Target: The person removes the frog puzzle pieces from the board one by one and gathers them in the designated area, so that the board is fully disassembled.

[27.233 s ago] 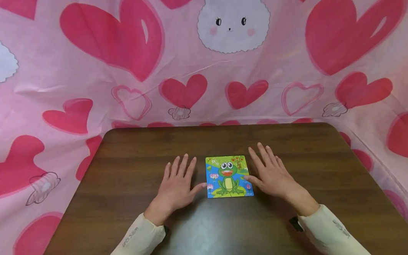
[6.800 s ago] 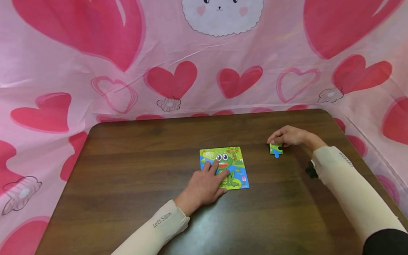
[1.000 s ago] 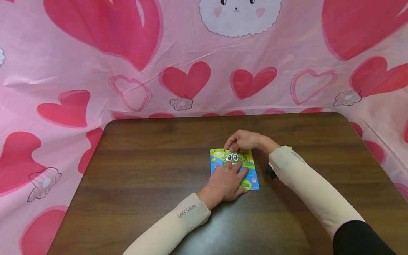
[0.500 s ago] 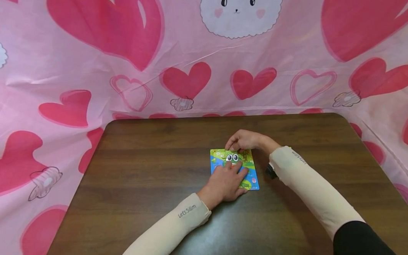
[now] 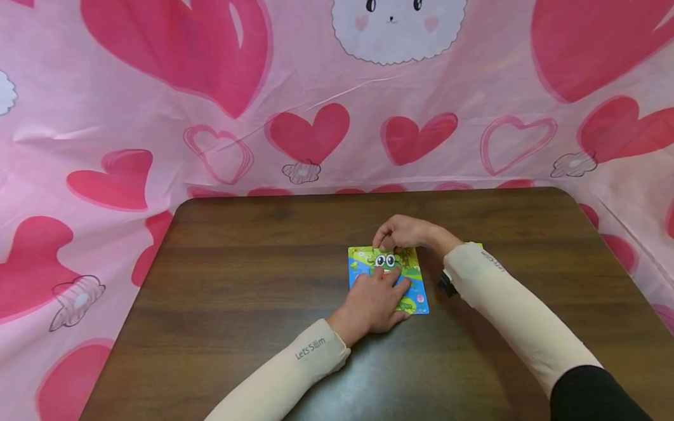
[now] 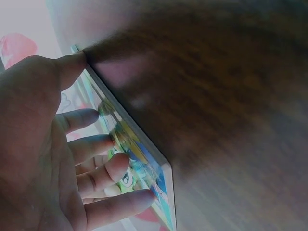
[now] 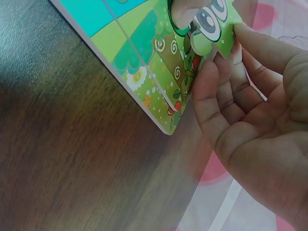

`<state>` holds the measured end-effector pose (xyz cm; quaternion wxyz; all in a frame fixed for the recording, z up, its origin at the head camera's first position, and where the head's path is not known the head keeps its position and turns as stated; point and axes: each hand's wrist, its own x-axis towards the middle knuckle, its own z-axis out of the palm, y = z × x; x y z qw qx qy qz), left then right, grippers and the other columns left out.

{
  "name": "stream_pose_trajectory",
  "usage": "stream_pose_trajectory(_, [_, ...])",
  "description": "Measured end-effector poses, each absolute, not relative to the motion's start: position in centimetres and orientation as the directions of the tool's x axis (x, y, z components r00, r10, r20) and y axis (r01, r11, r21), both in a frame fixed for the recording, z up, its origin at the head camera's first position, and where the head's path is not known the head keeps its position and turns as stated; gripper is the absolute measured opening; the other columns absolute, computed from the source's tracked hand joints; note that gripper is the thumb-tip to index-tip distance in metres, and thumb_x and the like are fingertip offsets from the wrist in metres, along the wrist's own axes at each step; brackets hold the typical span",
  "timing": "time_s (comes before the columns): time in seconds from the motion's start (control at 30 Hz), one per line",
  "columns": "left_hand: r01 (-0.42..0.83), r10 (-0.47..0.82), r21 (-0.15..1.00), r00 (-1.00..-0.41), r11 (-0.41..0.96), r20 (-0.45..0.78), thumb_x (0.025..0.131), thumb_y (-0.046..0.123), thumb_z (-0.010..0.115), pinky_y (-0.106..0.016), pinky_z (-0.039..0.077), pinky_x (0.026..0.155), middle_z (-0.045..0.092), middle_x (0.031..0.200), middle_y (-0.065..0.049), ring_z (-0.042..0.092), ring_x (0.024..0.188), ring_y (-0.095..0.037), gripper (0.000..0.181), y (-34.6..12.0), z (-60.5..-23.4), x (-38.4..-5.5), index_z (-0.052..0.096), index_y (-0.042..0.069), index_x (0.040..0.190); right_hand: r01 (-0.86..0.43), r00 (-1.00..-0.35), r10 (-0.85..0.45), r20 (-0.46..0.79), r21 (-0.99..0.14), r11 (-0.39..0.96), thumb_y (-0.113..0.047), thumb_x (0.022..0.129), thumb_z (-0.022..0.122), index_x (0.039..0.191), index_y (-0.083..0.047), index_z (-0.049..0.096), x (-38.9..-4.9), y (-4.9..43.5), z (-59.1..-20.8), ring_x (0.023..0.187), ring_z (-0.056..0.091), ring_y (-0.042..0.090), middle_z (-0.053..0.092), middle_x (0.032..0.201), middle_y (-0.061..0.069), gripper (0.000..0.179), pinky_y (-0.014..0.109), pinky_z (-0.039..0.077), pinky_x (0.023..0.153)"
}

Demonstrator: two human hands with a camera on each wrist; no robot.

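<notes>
A square frog jigsaw puzzle [image 5: 358, 264] lies flat on the brown table. My left hand [image 5: 372, 303] rests over its lower middle, fingers spread and fingertips pressing the picture; the left wrist view shows the thumb against the edge of the puzzle board [image 6: 139, 161]. At the far edge of the puzzle, my right hand [image 5: 403, 231] pinches a piece with the frog's eyes. In the right wrist view this puzzle piece [image 7: 208, 24] stands tilted up from its neighbours between thumb and fingers. Most of the frog's body is hidden under my left hand.
A green-yellow bit [image 5: 478, 245], mostly hidden by my right sleeve [image 5: 477, 273], lies on the table right of the puzzle. The table [image 5: 249, 272] has a rounded far edge, backed by a pink heart-patterned cloth [image 5: 307, 72].
Since several seconds ago, my right hand has left the corner piece at the right and moved to the puzzle's far edge, taking hold of the eyes piece. Little differs over the last second.
</notes>
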<state>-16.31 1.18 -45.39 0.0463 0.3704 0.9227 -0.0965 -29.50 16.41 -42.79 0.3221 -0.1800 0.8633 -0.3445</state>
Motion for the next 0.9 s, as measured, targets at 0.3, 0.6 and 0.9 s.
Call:
stream_pose_trajectory(0.3, [0.687,0.669,-0.153,-0.727,0.710,-0.155,0.097,0.069,0.046,-0.037,0.056,0.081,0.042,0.157,0.002,0.054,0.125,-0.023,0.063,1.25,-45.11,-16.20,0.043,0.029,0.146,-0.107,-0.720,-0.548,-0.426,-0.711,0.695,-0.006,0.093,0.064,0.109,-0.004,0.072,-29.19,16.36,-42.29,0.087,0.057,0.019,0.069,0.100,0.006,0.018,0.030,0.052,0.075])
stream_pose_trajectory(0.6, [0.684,0.666,-0.165,-0.729,0.710,-0.157,0.097,0.069,0.045,-0.037,0.056,0.079,0.042,0.157,0.002,0.054,0.126,-0.023,0.063,1.27,-44.96,-16.08,0.042,0.029,0.146,-0.102,-0.720,-0.544,-0.430,-0.711,0.696,-0.008,0.094,0.066,0.109,-0.005,0.072,-28.86,16.40,-41.98,0.089,0.058,0.019,0.069,0.101,0.006,0.017,0.032,0.053,0.078])
stream_pose_trajectory(0.9, [0.682,0.660,-0.160,-0.731,0.714,-0.172,0.097,0.069,0.045,-0.037,0.056,0.079,0.041,0.158,0.002,0.052,0.127,-0.023,0.064,1.34,-44.95,-16.10,0.041,0.029,0.147,-0.083,-0.731,-0.545,-0.411,-0.739,0.669,-0.011,0.096,0.064,0.110,-0.004,0.072,-28.61,17.09,-42.71,0.082,0.056,0.020,0.066,0.095,0.004,0.017,0.030,0.050,0.073])
